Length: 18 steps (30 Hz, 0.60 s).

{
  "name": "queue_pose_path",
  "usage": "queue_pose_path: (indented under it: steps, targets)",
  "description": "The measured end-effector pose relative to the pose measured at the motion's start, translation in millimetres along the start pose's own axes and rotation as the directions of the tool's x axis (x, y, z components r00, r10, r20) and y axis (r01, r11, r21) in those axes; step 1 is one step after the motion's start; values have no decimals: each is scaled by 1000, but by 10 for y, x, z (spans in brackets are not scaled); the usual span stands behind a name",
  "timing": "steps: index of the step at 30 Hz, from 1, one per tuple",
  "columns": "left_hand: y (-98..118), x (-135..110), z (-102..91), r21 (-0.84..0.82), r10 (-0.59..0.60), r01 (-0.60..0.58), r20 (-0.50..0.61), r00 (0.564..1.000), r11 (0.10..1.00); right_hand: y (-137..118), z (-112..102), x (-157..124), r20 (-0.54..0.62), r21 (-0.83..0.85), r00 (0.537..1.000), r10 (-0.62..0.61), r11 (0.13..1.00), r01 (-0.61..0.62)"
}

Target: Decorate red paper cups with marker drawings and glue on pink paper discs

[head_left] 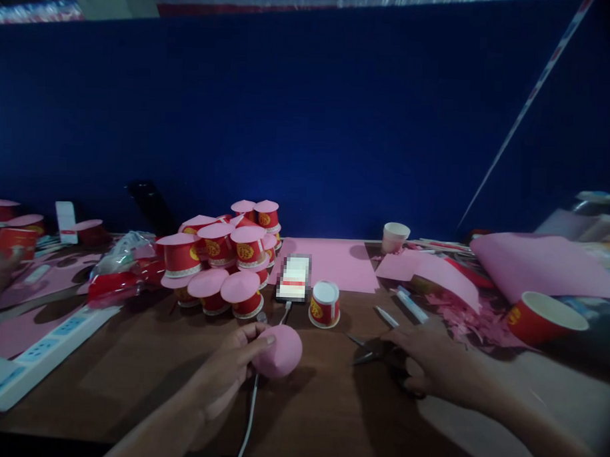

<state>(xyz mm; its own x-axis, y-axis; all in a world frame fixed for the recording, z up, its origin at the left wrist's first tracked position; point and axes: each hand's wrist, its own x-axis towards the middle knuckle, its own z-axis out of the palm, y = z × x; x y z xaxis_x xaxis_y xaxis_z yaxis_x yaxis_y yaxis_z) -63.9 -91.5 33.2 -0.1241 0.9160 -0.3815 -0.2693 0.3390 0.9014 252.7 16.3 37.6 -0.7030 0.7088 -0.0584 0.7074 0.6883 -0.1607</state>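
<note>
Two hands work low over the brown bench [130,376]. Left hand [230,369]: grip closed on a pink paper disc [281,351], thumb on top, the disc near the bench centre and over a white cable [251,413]. Right hand [425,363]: laid over the handles of dark scissors [368,354], blades pointing left; whether this grip is closed on them cannot be told. Beyond the disc: one upturned red cup [325,304] beside a phone [294,278]. Further left: a heap of capped red cups [224,259], pink tops. Behind: a pink sheet [338,260], a white cup [395,237], then the blue wall [309,122].
</note>
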Motion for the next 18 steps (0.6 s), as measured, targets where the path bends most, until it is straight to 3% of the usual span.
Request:
queue_pose_path:
  steps: [3,10,18]
  targets:
    - [-31,-23,14,3,-9,9,33,999,1000,139,66,31,-41,-26,999,20,999,-22]
    - [6,-143,66,-13,28,-28,12,1000,1000,388,120,80,-84,-221,965,249,940,-262]
    - [-41,-179,127,0,11,-11,61,998,1000,597,162,78,-111,-108,947,302,943,-314]
